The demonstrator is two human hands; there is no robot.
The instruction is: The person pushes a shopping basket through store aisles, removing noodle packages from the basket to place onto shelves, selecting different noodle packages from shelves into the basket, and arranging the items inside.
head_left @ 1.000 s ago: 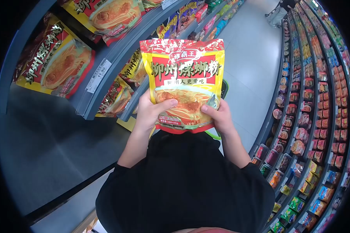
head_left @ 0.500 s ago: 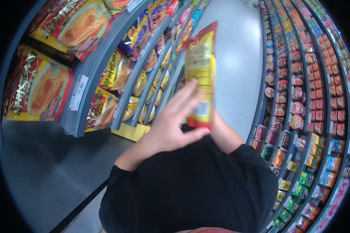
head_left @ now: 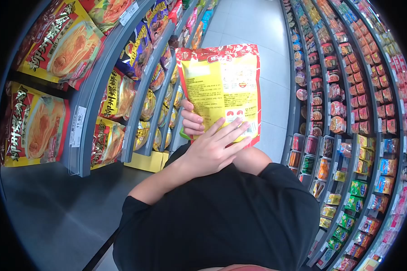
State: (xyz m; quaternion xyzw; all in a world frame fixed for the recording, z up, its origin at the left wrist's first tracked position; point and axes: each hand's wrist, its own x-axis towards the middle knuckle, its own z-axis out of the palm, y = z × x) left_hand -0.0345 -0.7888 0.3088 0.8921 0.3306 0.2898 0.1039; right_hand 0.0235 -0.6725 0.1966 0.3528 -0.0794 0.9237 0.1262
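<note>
A yellow and red noodle packet (head_left: 219,86) is upright in front of my chest, its printed back with small text and a barcode facing me. My right hand (head_left: 192,118) holds it from behind. Its fingertips curl round the packet's left edge, while palm and thumb are hidden. Across the lower part of the back lies my left hand (head_left: 215,147), open, with fingers stretched over the print near the barcode.
Shelves on the left hold large noodle packets (head_left: 40,128) above a price tag (head_left: 78,126) reading 11.90. A yellow box (head_left: 144,161) is low beside them. On the right, long shelves (head_left: 334,108) carry cups and small packs. A grey tiled floor (head_left: 273,77) runs between.
The packet has turned from its front, through edge-on, to its back. My left hand has let go of its side and now lies flat on it; my right hand has moved behind it.
</note>
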